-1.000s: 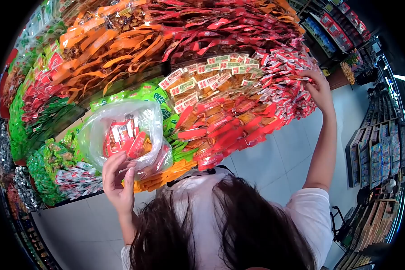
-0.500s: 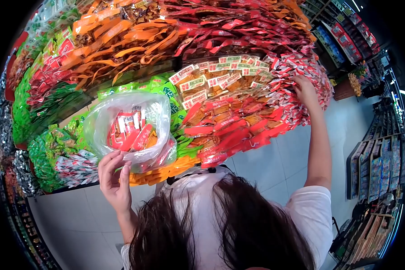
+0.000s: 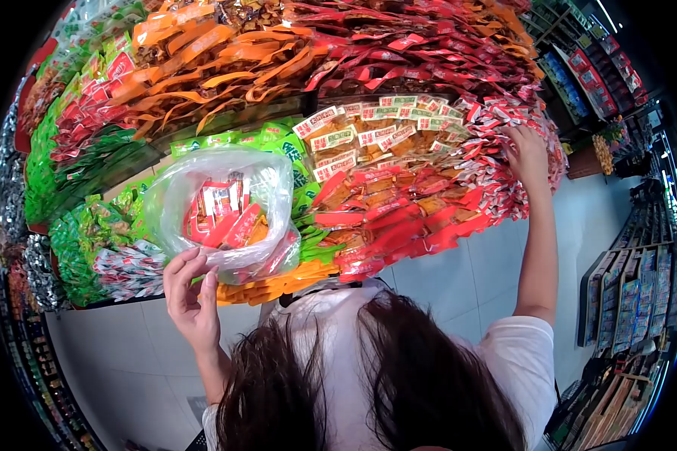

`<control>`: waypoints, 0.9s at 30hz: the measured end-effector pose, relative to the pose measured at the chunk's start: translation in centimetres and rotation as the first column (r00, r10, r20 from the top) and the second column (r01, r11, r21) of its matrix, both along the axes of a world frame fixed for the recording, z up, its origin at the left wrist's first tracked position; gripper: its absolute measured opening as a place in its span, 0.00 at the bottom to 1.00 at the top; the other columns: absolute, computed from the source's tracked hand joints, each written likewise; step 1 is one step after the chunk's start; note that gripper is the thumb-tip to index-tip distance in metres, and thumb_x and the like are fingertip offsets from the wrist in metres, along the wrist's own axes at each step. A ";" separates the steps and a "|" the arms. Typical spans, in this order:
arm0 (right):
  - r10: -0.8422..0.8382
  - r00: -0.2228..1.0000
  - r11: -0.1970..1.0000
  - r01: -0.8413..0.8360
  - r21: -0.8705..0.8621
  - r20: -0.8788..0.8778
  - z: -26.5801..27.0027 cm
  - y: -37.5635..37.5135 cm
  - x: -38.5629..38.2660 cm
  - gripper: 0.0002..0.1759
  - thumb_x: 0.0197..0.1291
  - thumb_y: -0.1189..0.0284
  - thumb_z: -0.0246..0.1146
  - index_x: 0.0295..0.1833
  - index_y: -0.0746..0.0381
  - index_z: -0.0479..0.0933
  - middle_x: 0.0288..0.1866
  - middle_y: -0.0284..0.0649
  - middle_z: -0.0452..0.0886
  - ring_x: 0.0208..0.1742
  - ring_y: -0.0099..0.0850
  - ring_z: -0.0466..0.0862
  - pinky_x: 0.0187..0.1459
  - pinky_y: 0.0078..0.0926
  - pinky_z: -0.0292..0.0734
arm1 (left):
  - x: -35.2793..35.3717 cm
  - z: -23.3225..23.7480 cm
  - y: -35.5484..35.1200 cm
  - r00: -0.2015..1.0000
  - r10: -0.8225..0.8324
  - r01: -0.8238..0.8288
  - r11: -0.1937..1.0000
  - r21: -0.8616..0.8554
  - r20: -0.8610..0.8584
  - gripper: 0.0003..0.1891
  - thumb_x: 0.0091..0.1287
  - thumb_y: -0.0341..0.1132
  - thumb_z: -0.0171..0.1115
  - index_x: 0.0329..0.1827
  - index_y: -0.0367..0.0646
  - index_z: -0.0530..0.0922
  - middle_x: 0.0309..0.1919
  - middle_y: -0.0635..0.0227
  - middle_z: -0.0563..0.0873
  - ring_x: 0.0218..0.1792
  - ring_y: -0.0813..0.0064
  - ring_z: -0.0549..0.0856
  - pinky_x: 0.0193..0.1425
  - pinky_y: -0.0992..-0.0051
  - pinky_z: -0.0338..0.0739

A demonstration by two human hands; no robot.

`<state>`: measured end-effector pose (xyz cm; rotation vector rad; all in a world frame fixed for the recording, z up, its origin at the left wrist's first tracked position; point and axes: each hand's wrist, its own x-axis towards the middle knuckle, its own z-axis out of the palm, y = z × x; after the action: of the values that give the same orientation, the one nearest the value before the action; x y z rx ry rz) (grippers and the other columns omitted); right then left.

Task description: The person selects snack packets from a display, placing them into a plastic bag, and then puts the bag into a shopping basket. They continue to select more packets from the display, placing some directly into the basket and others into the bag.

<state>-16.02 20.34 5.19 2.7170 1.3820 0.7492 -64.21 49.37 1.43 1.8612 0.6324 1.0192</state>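
Note:
A clear plastic bag (image 3: 281,188) stands with its mouth wide, resting on the snack display. Inside it lie several red snack packets (image 3: 237,228), some with white labels. My left hand (image 3: 192,297) is at the near left of the bag, its curled fingers and thumb closed on the rim. Over on the right, my right hand (image 3: 528,156) reaches into a heap of small red-and-white snack packets (image 3: 496,180). Its fingers are bent down among them and the fingertips are partly hidden, so I cannot see whether a packet is between them.
Red-topped packets (image 3: 399,233) and white-labelled ones (image 3: 376,137) fill the middle bins. Orange packets (image 3: 218,64) lie behind, green ones (image 3: 75,248) to the left. A raised divider (image 3: 233,116) separates the rows. Stocked shelves (image 3: 628,293) stand to the right, beyond the tiled floor (image 3: 459,278).
The view has shifted slightly, so the display appears a little further right. Both hands keep nearly the same places, the left at the bag and the right among the red-and-white packets.

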 end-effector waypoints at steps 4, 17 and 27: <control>-0.006 1.000 0.995 0.006 -0.098 -0.002 -0.4 -0.1 0.8 0.06 0.49 0.74 0.67 0.36 0.59 0.83 0.41 0.36 0.82 0.49 0.40 0.76 0.52 0.41 0.71 | -0.1 0.0 0.1 1.000 0.018 -0.018 1.000 -0.005 -0.013 0.11 0.67 0.22 0.57 0.52 0.33 0.77 0.57 0.57 0.73 0.52 0.72 0.80 0.50 0.76 0.82; -0.340 0.935 0.891 0.284 -0.354 -0.105 -1.0 1.5 2.6 0.09 0.53 0.70 0.64 0.40 0.56 0.85 0.39 0.43 0.85 0.45 0.41 0.82 0.53 0.41 0.73 | 0.0 1.0 0.1 0.960 0.192 -0.128 0.948 0.292 -0.203 0.18 0.55 0.23 0.68 0.50 0.42 0.82 0.48 0.62 0.82 0.46 0.71 0.81 0.38 0.79 0.75; 0.887 0.365 0.455 -0.796 0.399 -0.284 1.9 20.2 -20.9 0.12 0.54 0.75 0.64 0.45 0.63 0.80 0.42 0.42 0.82 0.46 0.40 0.81 0.49 0.35 0.76 | 0.6 0.9 0.4 0.823 0.187 0.087 0.891 0.445 -0.536 0.22 0.48 0.30 0.71 0.49 0.47 0.83 0.39 0.69 0.83 0.39 0.64 0.74 0.49 0.66 0.69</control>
<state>-36.90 40.50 7.09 2.1394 3.0983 0.1468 -63.63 49.81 2.33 2.6243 0.8429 0.6595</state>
